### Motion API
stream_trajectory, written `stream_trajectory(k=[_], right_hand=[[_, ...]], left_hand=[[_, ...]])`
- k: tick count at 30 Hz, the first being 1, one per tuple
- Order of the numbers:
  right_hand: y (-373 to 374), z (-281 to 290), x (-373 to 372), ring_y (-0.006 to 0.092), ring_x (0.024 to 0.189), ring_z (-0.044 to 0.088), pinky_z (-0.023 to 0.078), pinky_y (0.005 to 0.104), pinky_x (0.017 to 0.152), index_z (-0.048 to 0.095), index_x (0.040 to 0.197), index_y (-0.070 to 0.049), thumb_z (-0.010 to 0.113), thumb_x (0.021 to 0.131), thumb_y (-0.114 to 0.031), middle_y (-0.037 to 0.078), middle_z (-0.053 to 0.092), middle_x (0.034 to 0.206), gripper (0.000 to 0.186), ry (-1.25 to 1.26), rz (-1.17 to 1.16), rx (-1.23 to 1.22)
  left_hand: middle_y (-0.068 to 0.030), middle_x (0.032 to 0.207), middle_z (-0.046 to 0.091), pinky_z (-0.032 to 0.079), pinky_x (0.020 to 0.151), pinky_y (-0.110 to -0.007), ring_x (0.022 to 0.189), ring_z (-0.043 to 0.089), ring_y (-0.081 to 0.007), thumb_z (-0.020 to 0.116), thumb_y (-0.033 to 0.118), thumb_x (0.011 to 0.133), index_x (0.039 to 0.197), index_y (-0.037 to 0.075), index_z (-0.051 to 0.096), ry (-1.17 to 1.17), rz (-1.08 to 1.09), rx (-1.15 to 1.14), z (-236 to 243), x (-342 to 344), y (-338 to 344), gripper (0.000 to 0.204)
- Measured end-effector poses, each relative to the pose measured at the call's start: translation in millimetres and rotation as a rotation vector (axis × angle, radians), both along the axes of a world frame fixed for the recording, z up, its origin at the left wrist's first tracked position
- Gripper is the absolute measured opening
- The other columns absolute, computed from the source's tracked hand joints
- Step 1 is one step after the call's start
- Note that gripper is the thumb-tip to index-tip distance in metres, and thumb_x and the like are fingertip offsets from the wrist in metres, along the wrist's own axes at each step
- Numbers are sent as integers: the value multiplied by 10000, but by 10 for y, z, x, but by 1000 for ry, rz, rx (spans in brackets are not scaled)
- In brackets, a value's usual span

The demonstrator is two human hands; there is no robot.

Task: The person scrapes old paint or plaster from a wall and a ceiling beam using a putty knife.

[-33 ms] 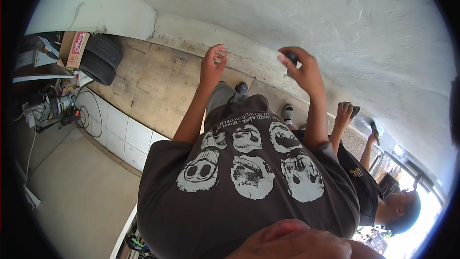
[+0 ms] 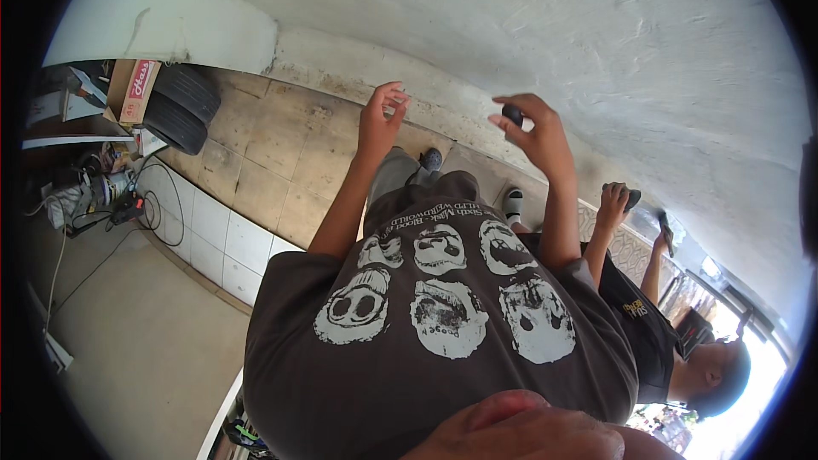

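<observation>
Holding black object (image 2: 513, 114), right hand (image 2: 544, 135), near wall (image 2: 630, 51)

Watching remotely, I've got white lettering on a red label (image 2: 142, 79), number underneath, on the cardboard box (image 2: 119, 85) at 10 o'clock, pale upside-down text on the dark tee (image 2: 341, 392), and yellow letters on a co-worker's black shirt (image 2: 654, 353), roughly 4 o'clock.

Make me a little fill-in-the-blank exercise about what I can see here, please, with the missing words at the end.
A dark rounded object is in the person's ____ hand.
The person's shirt bears ____ large pale printed pictures.
A cardboard box stands beside two black ____.

Missing words: right; six; tyres.
</observation>
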State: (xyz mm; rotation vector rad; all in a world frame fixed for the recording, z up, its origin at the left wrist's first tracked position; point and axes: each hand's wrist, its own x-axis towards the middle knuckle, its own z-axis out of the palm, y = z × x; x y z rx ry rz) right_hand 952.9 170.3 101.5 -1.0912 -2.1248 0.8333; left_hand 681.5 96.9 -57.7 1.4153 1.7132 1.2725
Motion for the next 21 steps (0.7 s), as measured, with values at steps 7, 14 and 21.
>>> stream_trajectory(k=[7, 14, 21], right_hand=[[-614, -365, 855, 147, 886, 693, 569, 323, 787, 730, 1108, 11, 843, 859, -177, 70, 694, 929, 332, 131, -456, -541], [-1203, -938, 1285, 152, 911, 663, 531, 320, 830, 561, 1260, -43, 676, 818, -2, 55, 645, 1019, 459, -8, -206, -780], [-1154, -1639, 887, 232, 631, 543, 464, 355, 628, 639, 1006, -13, 680, 878, -192, 145, 574, 713, 224, -70, -353, -488]], left_hand=[[-65, 867, 716, 523, 705, -313, 775, 686, -148, 705, 160, 974, 1224, 62, 634, -33, -170, -56, -46, 217, 64, 277], [-83, 851, 706, 542, 689, -287, 768, 681, -135, 545, 285, 1084, 1207, 50, 639, -193, -154, -113, -21, 279, 310, 281], [-91, 874, 716, 560, 701, -294, 795, 703, -143, 524, 297, 1092, 1219, 47, 632, -205, -228, -50, 61, 438, 363, 301]])
